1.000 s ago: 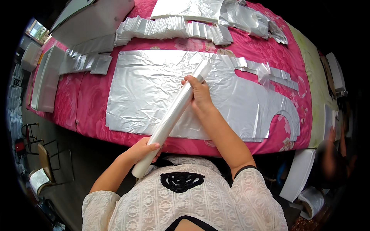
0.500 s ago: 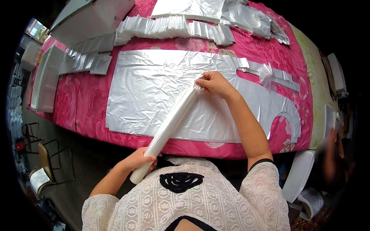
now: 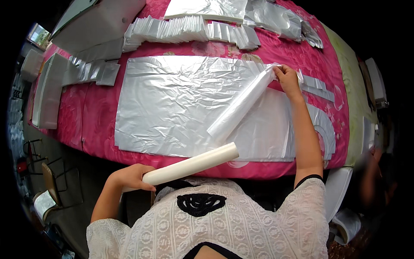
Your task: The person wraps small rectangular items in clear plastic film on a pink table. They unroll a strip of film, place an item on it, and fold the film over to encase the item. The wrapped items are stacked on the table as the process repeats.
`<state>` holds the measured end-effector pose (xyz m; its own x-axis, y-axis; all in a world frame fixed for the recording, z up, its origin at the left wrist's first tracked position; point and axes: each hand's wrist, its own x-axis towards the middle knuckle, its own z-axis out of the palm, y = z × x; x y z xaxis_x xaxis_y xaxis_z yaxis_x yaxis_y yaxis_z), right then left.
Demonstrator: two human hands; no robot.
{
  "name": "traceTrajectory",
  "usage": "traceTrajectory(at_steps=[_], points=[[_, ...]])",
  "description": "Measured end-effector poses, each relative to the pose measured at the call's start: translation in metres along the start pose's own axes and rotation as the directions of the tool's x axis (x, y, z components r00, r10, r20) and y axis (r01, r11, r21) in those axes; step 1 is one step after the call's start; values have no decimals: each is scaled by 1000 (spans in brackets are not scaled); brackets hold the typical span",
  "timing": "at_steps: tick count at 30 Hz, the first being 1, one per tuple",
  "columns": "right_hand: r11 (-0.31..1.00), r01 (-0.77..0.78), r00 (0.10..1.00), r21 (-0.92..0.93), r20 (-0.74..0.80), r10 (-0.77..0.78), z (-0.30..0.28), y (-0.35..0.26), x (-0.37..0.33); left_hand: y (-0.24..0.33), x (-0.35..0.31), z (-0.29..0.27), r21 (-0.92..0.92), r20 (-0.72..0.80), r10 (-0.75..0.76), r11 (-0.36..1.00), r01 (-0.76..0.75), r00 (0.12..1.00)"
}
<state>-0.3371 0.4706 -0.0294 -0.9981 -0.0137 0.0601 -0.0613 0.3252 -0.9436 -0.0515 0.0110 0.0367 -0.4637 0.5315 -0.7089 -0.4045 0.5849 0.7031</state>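
Note:
My left hand (image 3: pixel 134 176) is wrapped round a smooth cream-white tube (image 3: pixel 194 165), which slants across the table's near edge in front of my body. Out to the right, my right hand (image 3: pixel 286 79) pinches the far end of a rolled clear plastic sleeve (image 3: pixel 242 102), separate from the tube. That roll lies slantwise over a wide stack of silvery plastic bags (image 3: pixel 164 103) spread flat on the table. At the stack's right end are curved cut-outs and handle strips (image 3: pixel 318 87), partly behind my right wrist.
A pink floral cloth (image 3: pixel 99 108) covers the table. Folded plastic packets (image 3: pixel 172 31) stand in a row behind the stack, with more bags (image 3: pixel 207 9) beyond. White bins (image 3: pixel 48 93) are at the left edge. A chair (image 3: pixel 51 181) stands lower left; another person's blurred arm (image 3: pixel 370 181) shows far right.
The plastic roll has come off the tube, drawn up and right by my right hand. My left hand has swung the tube to a flatter slant, lower down.

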Motion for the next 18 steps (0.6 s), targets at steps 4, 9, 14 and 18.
traceTrajectory(at_steps=[4, 9, 14, 18], points=[[996, -2, 974, -87, 225, 21, 57, -24, -14, 65, 54, -12, 666, -256, 331, 741, -83, 908], [999, -2, 935, -39, 353, 16, 91, -44, -18, 88, 116, -9, 915, -140, 826, 318, -246, 546], [993, -45, 908, -109, 409, 86, 95, -47, -11, 75, 140, 22, 872, 128, 804, 188, -452, 581], [969, 153, 972, -195, 209, -112, 100, -43, -7, 65, 144, 36, 898, 111, 711, 228, -377, 694]])
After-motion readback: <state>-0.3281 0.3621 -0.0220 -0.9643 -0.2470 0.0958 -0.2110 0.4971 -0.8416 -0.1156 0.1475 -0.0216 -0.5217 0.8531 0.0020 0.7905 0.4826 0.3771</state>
